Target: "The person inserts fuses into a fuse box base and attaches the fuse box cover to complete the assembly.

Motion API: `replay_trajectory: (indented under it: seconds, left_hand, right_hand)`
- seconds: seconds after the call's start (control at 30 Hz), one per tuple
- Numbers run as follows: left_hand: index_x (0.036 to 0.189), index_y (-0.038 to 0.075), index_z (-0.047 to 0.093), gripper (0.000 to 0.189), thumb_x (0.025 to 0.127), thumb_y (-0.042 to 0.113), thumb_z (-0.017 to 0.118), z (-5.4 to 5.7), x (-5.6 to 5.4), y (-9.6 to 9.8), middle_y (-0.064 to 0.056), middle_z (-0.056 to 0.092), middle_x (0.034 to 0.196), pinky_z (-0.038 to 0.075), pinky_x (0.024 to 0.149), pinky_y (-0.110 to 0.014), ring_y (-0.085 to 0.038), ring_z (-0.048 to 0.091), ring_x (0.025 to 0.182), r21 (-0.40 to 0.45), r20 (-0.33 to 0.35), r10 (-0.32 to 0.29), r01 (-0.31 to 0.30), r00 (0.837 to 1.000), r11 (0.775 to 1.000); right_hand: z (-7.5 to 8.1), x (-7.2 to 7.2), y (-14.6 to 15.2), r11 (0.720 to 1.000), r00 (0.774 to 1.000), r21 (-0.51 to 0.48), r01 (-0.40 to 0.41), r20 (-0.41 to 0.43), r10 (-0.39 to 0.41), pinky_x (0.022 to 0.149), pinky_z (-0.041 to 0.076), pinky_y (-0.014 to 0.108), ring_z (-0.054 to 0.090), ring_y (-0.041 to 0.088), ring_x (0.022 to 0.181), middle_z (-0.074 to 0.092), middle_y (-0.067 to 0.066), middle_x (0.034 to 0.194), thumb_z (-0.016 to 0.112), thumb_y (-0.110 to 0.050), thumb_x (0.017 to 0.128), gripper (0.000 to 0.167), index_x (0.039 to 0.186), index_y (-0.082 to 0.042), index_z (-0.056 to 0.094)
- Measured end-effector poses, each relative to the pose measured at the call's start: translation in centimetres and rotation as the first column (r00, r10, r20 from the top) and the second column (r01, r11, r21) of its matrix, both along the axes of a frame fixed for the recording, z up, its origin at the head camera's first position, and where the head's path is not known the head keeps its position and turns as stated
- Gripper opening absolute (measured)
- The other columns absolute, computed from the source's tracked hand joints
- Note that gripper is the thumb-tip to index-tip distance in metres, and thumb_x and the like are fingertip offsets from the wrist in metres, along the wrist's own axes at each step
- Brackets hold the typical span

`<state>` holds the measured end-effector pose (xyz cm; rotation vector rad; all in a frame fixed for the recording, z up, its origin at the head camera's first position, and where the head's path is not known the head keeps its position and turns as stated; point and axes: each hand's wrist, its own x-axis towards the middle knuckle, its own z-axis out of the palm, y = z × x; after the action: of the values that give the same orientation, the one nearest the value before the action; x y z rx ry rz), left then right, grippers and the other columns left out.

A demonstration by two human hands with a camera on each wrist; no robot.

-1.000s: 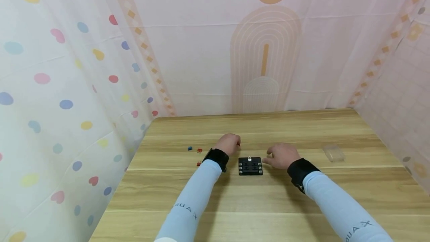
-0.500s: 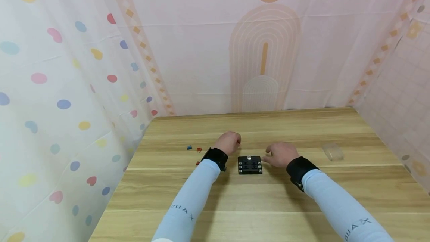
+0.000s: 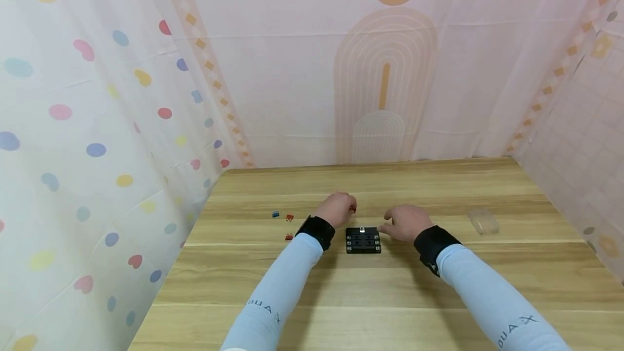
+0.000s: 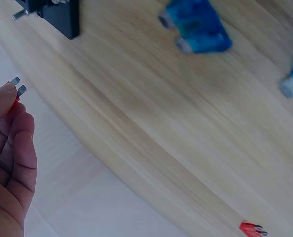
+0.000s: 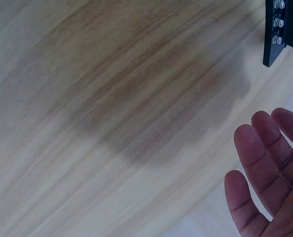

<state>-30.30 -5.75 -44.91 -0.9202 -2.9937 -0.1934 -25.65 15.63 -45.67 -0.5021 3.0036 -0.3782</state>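
Between thumb and fingertips, my left hand [image 3: 336, 208] pinches a red blade fuse [image 4: 14, 98], its two metal prongs pointing out past the thumb in the left wrist view. This hand is just beyond the far left corner of a black fuse block [image 3: 363, 241] with metal screw terminals. My right hand [image 3: 407, 222] hovers at the block's far right corner, one fingertip overlapping it in the head view. In the right wrist view, its fingers [image 5: 265, 153] are loosely extended, with nothing seen in them, near the block [image 5: 276, 29].
Left of the left wrist lie a blue fuse [image 3: 275, 214] and two red fuses, one farther back [image 3: 290, 218] and one nearer [image 3: 288, 237]. The left wrist view shows two blue fuses. A clear plastic cover [image 3: 483, 220] sits on the wooden table [image 3: 390, 307] at right.
My left hand has shifted slightly right with the red blade fuse, uncovering more of the nearer red fuse. My right hand has edged left to the fuse block's corner.
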Motion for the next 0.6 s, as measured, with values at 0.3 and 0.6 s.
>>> replay_trajectory:
  seconds: [0.3,0.6]
  left_hand:
    - [0.104,0.01,0.074,0.011,0.095,0.008,0.066,0.3,0.6,1.1,0.001,0.07,0.098,0.051,0.079,-0.022,-0.01,0.064,0.089,-0.01,0.016,-0.057,0.057,0.998,0.998]
    - [0.102,0.01,0.073,0.01,0.096,0.009,0.065,0.5,0.9,1.2,0.001,0.07,0.096,0.05,0.078,-0.021,-0.009,0.063,0.088,-0.023,0.017,-0.1,0.1,0.995,0.995]
  right_hand:
    - [0.6,0.2,0.1,1.0,1.0,-0.003,-0.021,-0.01,0.021,0.08,0.053,0.046,0.067,0.03,0.099,0.072,0.01,0.107,0.068,-0.043,0.091,0.042,0.112,-0.007,0.073]
    - [0.7,0.2,0.1,1.0,0.999,0.002,-0.03,-0.012,0.03,0.08,0.053,0.046,0.067,0.03,0.098,0.072,0.01,0.106,0.068,-0.042,0.092,0.041,0.112,-0.006,0.073]
